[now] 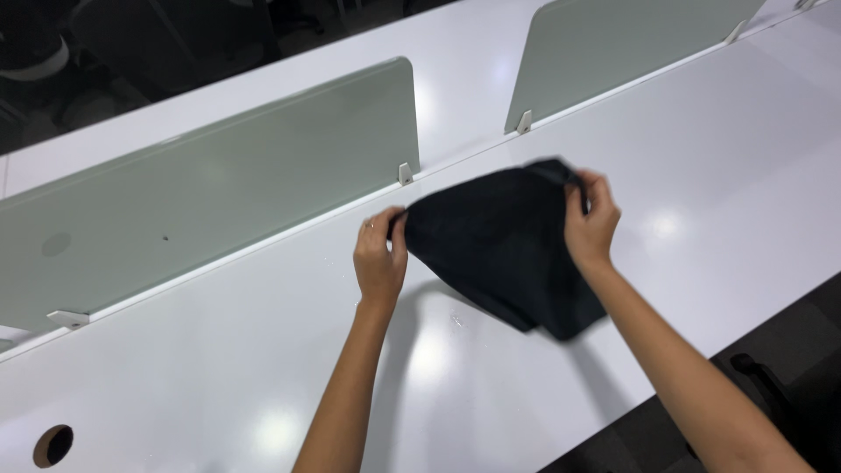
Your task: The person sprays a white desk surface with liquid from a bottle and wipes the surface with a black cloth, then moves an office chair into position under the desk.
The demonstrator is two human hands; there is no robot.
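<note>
While the left hand (pixel 378 261) and the right hand (pixel 590 224) each pinch an upper corner of the soft black folded cloth (pixel 504 250) between thumb and fingertips, the cloth hangs between them just above the glossy white desk top (pixel 219 368), its lower end drooping toward the person and perhaps brushing the surface. The grip is narrow at both corners, so a slackened pinch on either side would probably let that corner fall and the fold open out. The cloth's outline is blurred, which suggests it is in motion; a quick swing could carry its loose lower end toward the near desk edge at lower right, where it might slide off toward the dark floor. Beyond the hands, the pale grey-green frosted divider panel (pixel 228 180) stands upright close behind the left hand, limiting room away from the person; a second such panel (pixel 613 44) stands farther right. Bare desk lies open to the left and right, with a round cable hole (pixel 53 445) well apart at lower left.
</note>
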